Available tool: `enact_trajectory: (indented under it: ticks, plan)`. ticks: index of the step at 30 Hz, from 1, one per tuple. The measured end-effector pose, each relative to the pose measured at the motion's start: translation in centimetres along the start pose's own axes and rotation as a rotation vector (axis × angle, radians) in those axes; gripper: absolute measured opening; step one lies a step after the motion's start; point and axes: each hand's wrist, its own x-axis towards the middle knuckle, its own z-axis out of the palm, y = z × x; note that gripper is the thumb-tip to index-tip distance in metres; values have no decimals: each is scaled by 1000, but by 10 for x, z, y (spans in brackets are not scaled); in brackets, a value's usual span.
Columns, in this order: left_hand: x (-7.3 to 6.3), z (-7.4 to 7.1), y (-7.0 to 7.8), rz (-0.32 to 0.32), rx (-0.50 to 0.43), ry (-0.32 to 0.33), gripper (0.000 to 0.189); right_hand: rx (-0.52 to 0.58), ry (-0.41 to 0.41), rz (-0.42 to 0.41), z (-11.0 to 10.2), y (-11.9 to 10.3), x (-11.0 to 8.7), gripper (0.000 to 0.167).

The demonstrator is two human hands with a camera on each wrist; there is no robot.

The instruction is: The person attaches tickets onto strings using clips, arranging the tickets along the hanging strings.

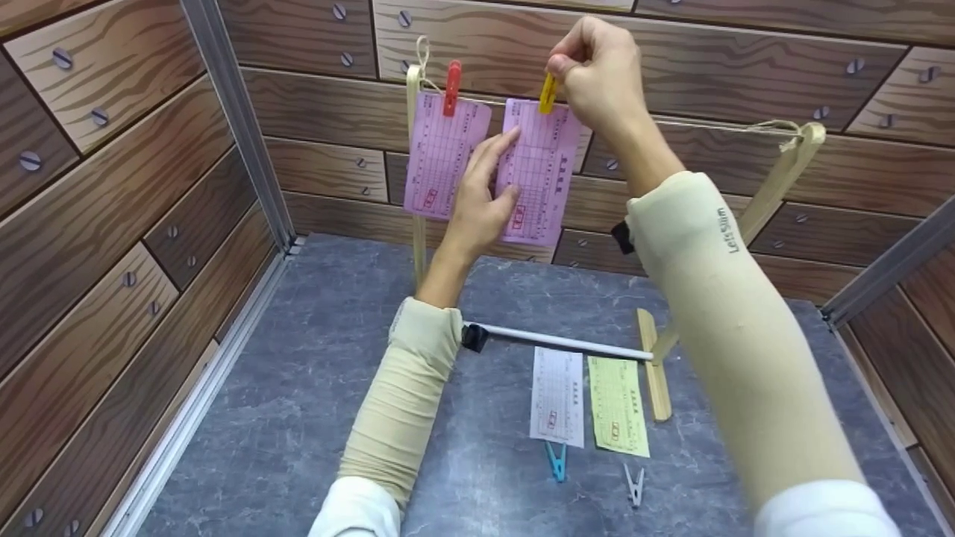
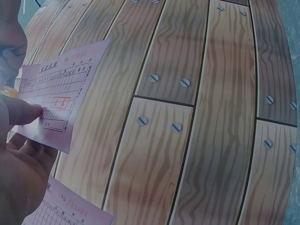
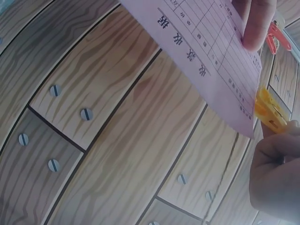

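Observation:
High in the head view, my right hand (image 1: 608, 78) pinches a yellow clothespin (image 1: 548, 93) between thumb and fingers. The clothespin sits at the top edge of a pink receipt slip (image 1: 541, 171), level with a thin string. Lower on that slip, my left hand (image 1: 481, 198) holds its left side, the thumb lying over the printed face in the left wrist view. Just left hangs another pink receipt slip (image 1: 440, 153), clipped by a red clothespin (image 1: 452, 88). The left hand partly covers that slip's right edge.
The string runs between two wooden posts, the right post (image 1: 783, 175) leaning. A white rod (image 1: 559, 339) joins their base. On the grey table (image 1: 298, 418) lie a white slip (image 1: 556, 395), a yellow slip (image 1: 618, 403), a blue clothespin (image 1: 556, 461) and a grey clothespin (image 1: 634, 485).

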Motion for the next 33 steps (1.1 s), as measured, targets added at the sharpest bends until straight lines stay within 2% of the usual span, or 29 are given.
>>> enact_trajectory:
  ticks: [7,16,22,27,33]
  plan:
    - [-1,-1,0,9,17,-5,67,-83,-83,52,5,0,3,20]
    - [-1,-1,-2,2,1,-4,67,-153,-141,73,6,-1,2,11]
    - [-1,-3,-5,18,-11,7,67,-165,-155,96,8,-2,1,9]
    - [-1,-6,-5,15,-9,24,68,-177,-153,72,13,-4,2,8]
    - [0,-6,-4,-2,-1,13,68,-180,-144,60,13,-4,1,6]
